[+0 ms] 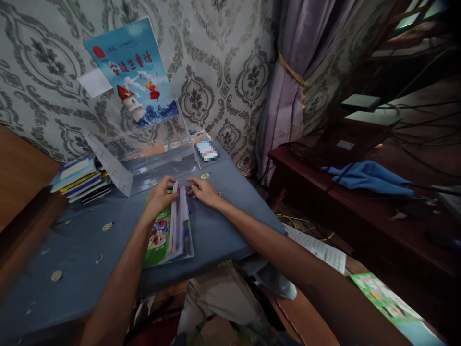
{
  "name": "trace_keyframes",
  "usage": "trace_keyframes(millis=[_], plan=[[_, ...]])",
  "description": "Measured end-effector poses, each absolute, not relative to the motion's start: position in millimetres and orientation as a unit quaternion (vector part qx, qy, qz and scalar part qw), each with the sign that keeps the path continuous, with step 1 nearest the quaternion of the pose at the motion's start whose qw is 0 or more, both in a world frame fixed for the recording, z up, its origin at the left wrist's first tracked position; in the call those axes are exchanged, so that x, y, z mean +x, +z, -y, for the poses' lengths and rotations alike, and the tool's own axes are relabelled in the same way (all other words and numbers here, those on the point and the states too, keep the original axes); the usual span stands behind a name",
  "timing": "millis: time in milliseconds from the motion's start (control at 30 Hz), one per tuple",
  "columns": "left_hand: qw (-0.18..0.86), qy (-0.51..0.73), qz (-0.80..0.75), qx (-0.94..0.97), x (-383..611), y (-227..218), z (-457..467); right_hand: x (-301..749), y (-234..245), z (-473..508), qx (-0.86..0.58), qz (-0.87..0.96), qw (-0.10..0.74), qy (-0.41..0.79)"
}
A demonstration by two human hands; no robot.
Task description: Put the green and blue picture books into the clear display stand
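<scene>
A small stack of thin picture books [172,234], the top one with a green cover, lies on a blue-grey tablecloth [82,245] in front of me. My left hand [161,195] grips the far end of the stack, fingers curled over its edge. My right hand [202,190] rests beside it on the cloth, fingers stretched toward the stack's far corner and touching it. Just beyond both hands stands a clear acrylic book stand [144,158] holding an upright blue storybook [135,72].
A pile of books [81,179] sits at the left of the stand. To the right are a purple curtain [298,77], a dark wooden bench [360,202] with a blue cloth [367,175] and cables. Printed sheets [320,250] and a green booklet [389,298] lie lower right.
</scene>
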State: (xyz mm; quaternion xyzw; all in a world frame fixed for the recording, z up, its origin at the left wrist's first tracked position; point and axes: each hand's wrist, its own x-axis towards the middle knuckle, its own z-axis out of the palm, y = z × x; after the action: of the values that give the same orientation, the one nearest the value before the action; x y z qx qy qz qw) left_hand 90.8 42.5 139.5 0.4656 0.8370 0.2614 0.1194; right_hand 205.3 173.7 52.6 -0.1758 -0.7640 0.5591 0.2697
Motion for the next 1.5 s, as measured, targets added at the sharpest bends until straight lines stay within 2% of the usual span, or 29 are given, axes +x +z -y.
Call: trace_keyframes(millis=[367,667,933,1167,1300,1500], plan=[[0.149,0.294,-0.821,0.467,79,130,-39,211,58,-174,-0.17,0.779,0.297,0.525],[0.061,0.174,-0.866,0.465,111,141,-36,220,66,-169,-0.085,0.801,0.329,0.494],[0.022,0.073,-0.881,0.468,139,132,-30,218,62,-162,-0.092,0.894,0.243,0.364],[0.147,0.092,-0.691,0.701,118,123,59,220,61,-156,-0.091,0.908,0.23,0.338],[0.094,0.058,-0.7,0.706,123,111,101,214,60,-162,-0.08,0.93,0.209,0.293],[0.01,0.06,-0.708,0.704,138,97,84,179,67,-174,-0.066,0.943,0.175,0.275]])
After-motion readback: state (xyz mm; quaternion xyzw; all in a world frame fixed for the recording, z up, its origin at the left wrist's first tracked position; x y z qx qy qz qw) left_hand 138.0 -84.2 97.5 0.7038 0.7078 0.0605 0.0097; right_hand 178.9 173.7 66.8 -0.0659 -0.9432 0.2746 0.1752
